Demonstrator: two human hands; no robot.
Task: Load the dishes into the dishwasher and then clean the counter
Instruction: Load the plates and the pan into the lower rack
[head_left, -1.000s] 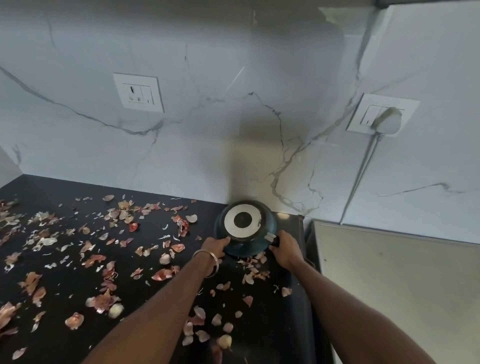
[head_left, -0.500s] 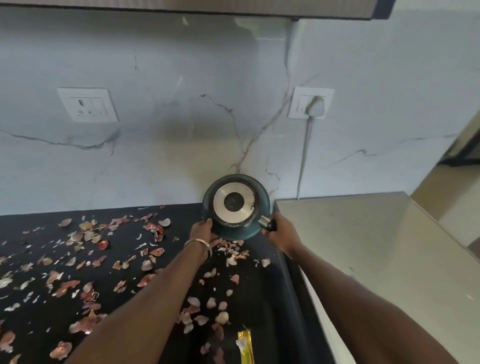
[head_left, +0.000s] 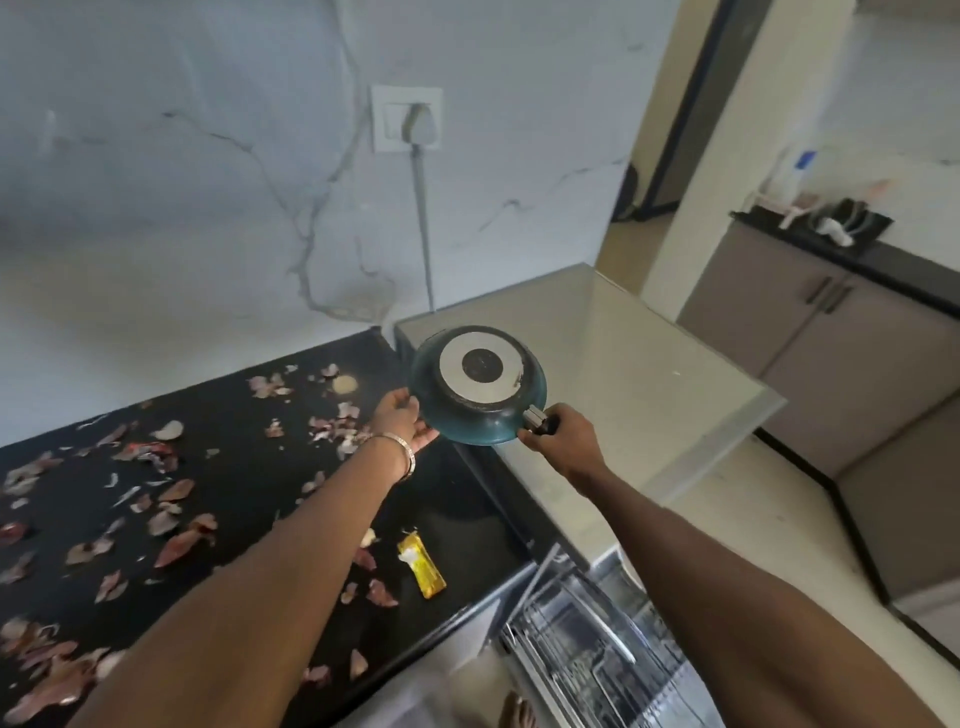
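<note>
While held upside down at centre frame, pan (head_left: 480, 384) carried clear of the black counter (head_left: 249, 499), base ring turned toward the camera, hanging over the seam between that counter and the pale appliance top (head_left: 623, 374) to its right. Right hand (head_left: 558, 434) clamped round the stub of handle at the pan's lower right edge, fingers curled under it. Left hand (head_left: 402, 421) spread against the rim on the opposite, left side, fingers mostly straight, steadying rather than gripping as far as can be seen; bangle (head_left: 400, 452) on that wrist.

Pan's long axis, rim to handle, running from upper left toward lower right. Open dishwasher rack (head_left: 587, 654) at lower centre-right, below and nearer the body than the pan, almost directly under the right forearm. So, by judgement, coming move a pull down and back toward the body, led by the right hand since it owns the handle and lies nearer the rack; left hand likely to let go or guide.

Both arms stretched forward, nearly straight, converging on the pan.

Onion peels (head_left: 171, 525) strewn over the left of the counter, plus a yellow wrapper (head_left: 422, 566) near its front edge: counter cleaning not yet begun.
</note>
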